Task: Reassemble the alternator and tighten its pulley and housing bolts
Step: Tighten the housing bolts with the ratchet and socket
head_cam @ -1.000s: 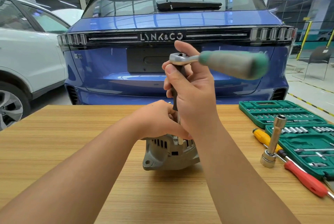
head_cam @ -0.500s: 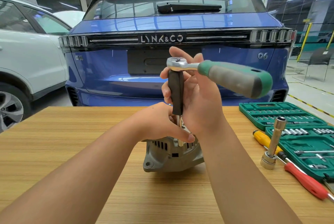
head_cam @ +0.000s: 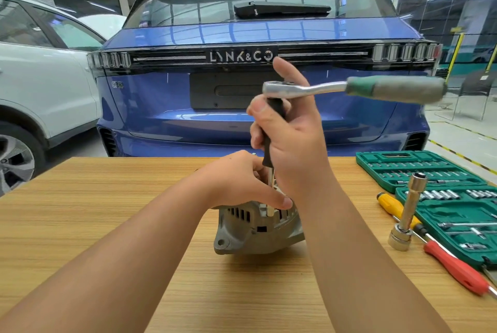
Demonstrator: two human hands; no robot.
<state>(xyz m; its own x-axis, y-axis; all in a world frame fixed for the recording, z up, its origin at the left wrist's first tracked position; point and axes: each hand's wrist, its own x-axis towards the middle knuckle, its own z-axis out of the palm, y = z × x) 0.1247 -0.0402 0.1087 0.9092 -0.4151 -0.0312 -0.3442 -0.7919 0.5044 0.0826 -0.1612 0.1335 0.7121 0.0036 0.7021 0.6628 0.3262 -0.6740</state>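
From the head view we see the alternator [head_cam: 258, 227] standing on the wooden table [head_cam: 107, 225], and we take it as our landmark. Straight above it rises the long driver: a steel shaft [head_cam: 270, 192] with its tip down in the top of the housing, seemingly on a bolt we cannot see, a black handle [head_cam: 271, 133] above that, and the ratchet [head_cam: 349, 89] seated on top. So the axis that matters runs nearly upright, from the housing up to the ratchet head, while the ratchet's green grip sticks out level to the right, blurred as if swinging.

Our right hand [head_cam: 293, 144] is wrapped around the black handle above the alternator, with the index finger raised behind the ratchet head. Our left hand [head_cam: 242, 182] lies on top of the alternator, fingers curled over the housing and the thumb pressed beside the shaft, bracing the body against the turn. The right hand is the nearer one to the ratchet grip.

To the right of the alternator, well apart, stand a tall socket extension [head_cam: 408, 206], two screwdrivers [head_cam: 454, 268] and the open green tool case [head_cam: 430, 174]. We judge the sweep of the grip passes above them with room to spare; the table's left side and near edge are far from the alternator.
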